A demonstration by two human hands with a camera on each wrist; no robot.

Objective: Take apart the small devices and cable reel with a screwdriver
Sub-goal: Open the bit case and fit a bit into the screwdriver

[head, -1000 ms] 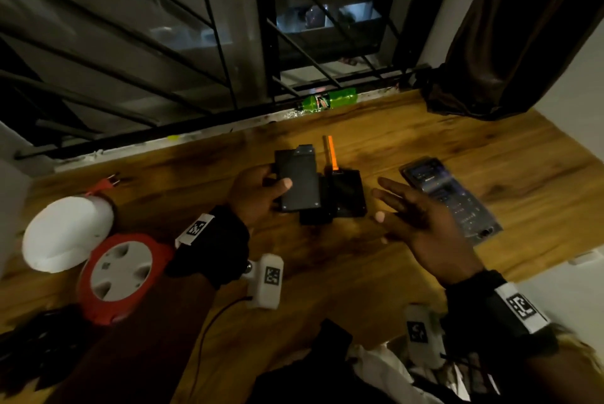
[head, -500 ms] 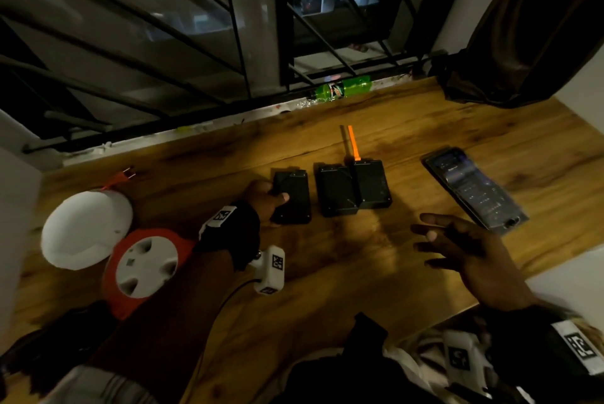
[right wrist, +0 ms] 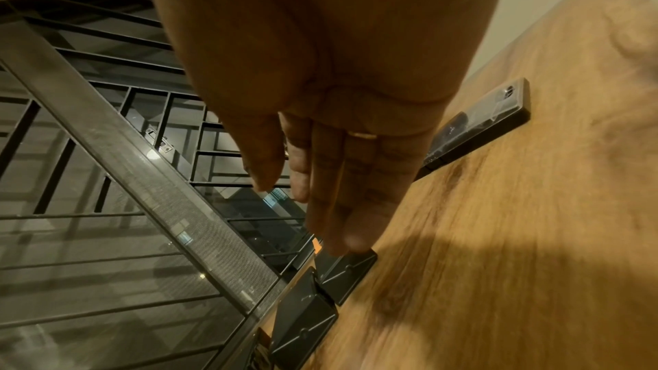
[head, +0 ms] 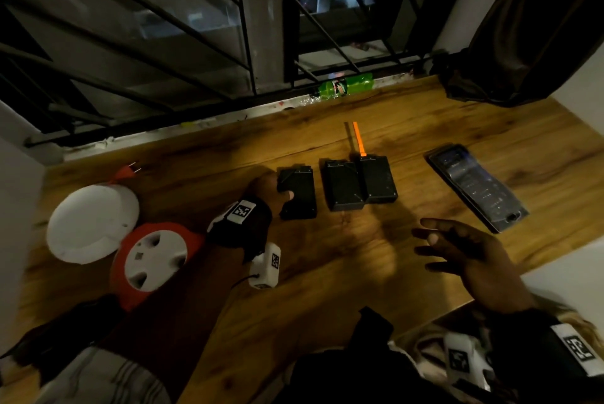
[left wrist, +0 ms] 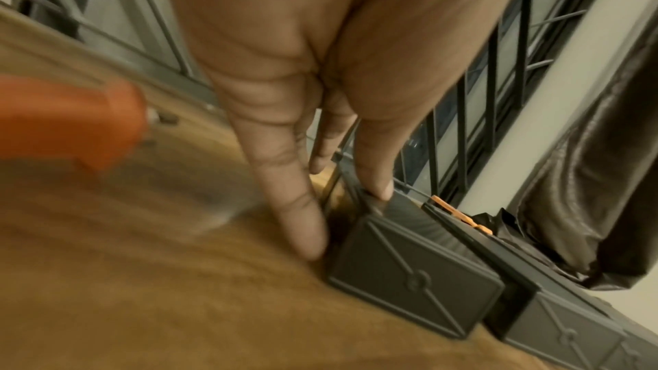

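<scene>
A small black device [head: 299, 193] lies flat on the wooden table [head: 327, 273], left of two more black devices [head: 343, 186] [head: 377, 180] that sit side by side. My left hand [head: 271, 188] holds its left edge, thumb on top and fingers along the side; the left wrist view shows the thumb on the device [left wrist: 413, 272]. An orange screwdriver [head: 358, 139] lies just behind the right device. The red and white cable reel [head: 157, 256] sits at the left. My right hand [head: 434, 240] hovers open and empty near the front edge.
A white dome cover [head: 93, 222] and an orange plug [head: 125, 171] lie beside the reel. A clear-lidded bit case [head: 477, 188] lies at the right. A green bottle [head: 346, 86] rests on the sill under the barred window. A dark curtain [head: 523, 28] hangs at the back right.
My left hand has brought the small black device down from above the other two and laid it on the table to their left. My right hand has drawn back toward the near edge.
</scene>
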